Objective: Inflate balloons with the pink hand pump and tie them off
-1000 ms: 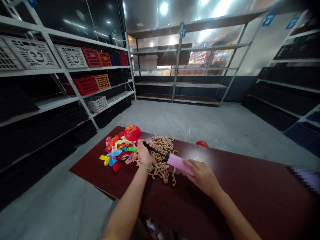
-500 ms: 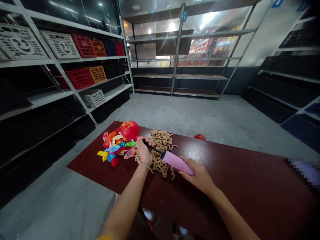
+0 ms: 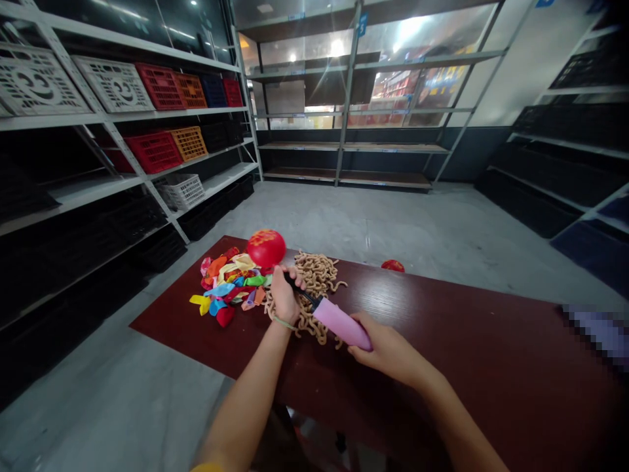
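Observation:
My left hand (image 3: 284, 294) pinches the neck of a part-inflated red balloon (image 3: 266, 247) onto the black nozzle of a pink hand pump (image 3: 341, 322). My right hand (image 3: 388, 349) grips the rear end of the pump's pink barrel. Both hands hover just above the dark red table (image 3: 442, 367). Left of my left hand lies a pile of limp coloured balloons (image 3: 226, 287). Under the pump is a heap of tan curly strings (image 3: 314, 278).
A second small red balloon (image 3: 392, 265) sits at the table's far edge. Metal shelving with white, red and orange crates (image 3: 157, 149) lines the left wall; more racks stand at the back and right. Grey concrete floor surrounds the table.
The red balloon has grown a little. My right hand has slid the pink barrel toward the nozzle. The camera has tilted down slightly.

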A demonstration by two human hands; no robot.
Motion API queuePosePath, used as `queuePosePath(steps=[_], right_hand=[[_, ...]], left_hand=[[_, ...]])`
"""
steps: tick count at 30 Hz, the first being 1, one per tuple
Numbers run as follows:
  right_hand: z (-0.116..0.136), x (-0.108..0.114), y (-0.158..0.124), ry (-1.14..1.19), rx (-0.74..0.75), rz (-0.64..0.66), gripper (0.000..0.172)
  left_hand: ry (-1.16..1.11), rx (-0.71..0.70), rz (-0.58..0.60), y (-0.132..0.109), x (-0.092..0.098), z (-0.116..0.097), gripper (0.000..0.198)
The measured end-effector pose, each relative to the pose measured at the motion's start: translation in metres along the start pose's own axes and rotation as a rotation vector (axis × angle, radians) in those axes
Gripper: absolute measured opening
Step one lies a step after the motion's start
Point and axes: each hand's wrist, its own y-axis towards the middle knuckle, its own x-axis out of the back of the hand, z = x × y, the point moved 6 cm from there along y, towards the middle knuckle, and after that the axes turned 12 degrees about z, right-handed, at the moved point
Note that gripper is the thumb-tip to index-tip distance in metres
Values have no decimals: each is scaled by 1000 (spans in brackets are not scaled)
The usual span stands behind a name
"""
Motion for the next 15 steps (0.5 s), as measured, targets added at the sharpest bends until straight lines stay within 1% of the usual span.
queuePosePath(steps=[2, 4, 7, 11, 13, 15], right_hand=[[-5, 6, -6, 87, 17, 70, 42], [-13, 11, -12, 155, 29, 134, 39], [-23, 13, -16, 204, 17, 170, 34], [-27, 6, -10, 186, -29, 119, 42], [-22, 0, -3, 178, -14, 77, 49], [-14, -7, 4, 175, 10, 16, 59]], left_hand=[[-31, -37, -26, 5, 7, -14, 20], [-39, -64, -92, 10, 18, -24, 23], [-50, -89, -131, 14, 28, -31, 21], [-42, -85, -129, 12, 26, -27, 21], [-29, -84, -120, 7, 20, -20, 21], [-12, -58, -89, 0, 10, -9, 21]])
